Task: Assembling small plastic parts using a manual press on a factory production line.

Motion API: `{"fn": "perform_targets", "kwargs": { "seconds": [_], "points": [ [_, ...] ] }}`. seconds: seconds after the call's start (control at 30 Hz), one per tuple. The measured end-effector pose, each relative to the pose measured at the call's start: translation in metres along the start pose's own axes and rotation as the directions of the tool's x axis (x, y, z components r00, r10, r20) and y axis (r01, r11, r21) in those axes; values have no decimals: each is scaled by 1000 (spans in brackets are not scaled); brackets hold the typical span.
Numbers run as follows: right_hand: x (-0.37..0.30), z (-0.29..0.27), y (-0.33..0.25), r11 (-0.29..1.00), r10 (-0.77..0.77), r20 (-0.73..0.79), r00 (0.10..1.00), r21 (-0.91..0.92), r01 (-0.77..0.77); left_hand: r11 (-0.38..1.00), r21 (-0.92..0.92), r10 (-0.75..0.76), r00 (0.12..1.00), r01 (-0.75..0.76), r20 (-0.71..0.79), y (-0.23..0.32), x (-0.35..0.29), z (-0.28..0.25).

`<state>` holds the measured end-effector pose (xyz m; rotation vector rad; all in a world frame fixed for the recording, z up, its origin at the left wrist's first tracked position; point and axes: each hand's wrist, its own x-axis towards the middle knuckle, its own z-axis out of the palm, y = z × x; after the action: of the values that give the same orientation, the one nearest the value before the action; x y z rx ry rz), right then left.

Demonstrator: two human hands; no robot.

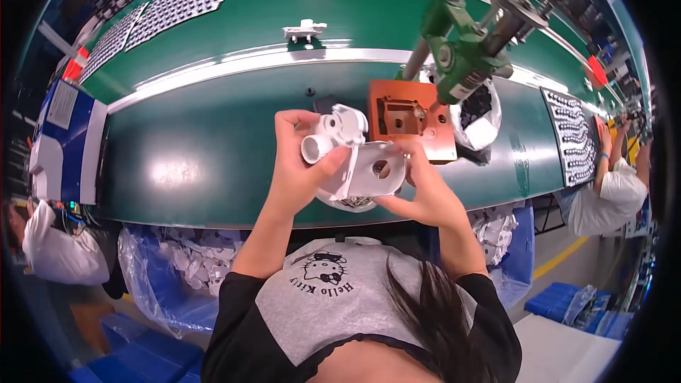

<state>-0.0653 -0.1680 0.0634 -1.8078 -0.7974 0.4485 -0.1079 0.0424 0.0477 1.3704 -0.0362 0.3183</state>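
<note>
A: Nearest first, what's there?

B: A blue bin [135, 255] of white parts, nearer than the orange fixture [443, 138] and well to its left. Just at the fixture's near-left side, the white housing [365, 174] and a white knobbed piece [347, 124] are held up over the bench [234, 128].

A: And the grip?

B: The left hand [292, 167] has its fingers clamped on the knobbed piece, its thumb reaching in toward the housing. The right hand [433, 191] has its fingers closed on the housing's right end, thumb at the near edge.

A: How would they handle?

B: Light and stiff, I'd judge, like moulded plastic, perhaps slightly slippery. Thin walls could crack; I'd hold the housing by its broad end, the other by its thick round body.

A: What's unclear?

B: Whether the pieces are joined or merely touching. The housing mostly covers something shiny [358, 203], left of the fixture. Beyond the fixture, the green press [450, 50] is cut off at the top; farther left, another white part [305, 30] is too small for detail.
</note>
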Motion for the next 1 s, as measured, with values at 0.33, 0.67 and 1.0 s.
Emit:
{"fn": "perform_targets", "kwargs": {
  "seconds": [0.33,0.67,1.0],
  "points": [
    [7,-12,14,702,85,121,989,697,-145,925,237,228,932,-298,281,-29,-5,24],
    [13,-13,37,645,52,329,943,710,-283,815,345,361,874,-465,326,-38,-10,40],
    [8,-28,46,514,175,-37,984,856,-59,757,508,244,899,-411,363,-28,1,51]
  ]
}}
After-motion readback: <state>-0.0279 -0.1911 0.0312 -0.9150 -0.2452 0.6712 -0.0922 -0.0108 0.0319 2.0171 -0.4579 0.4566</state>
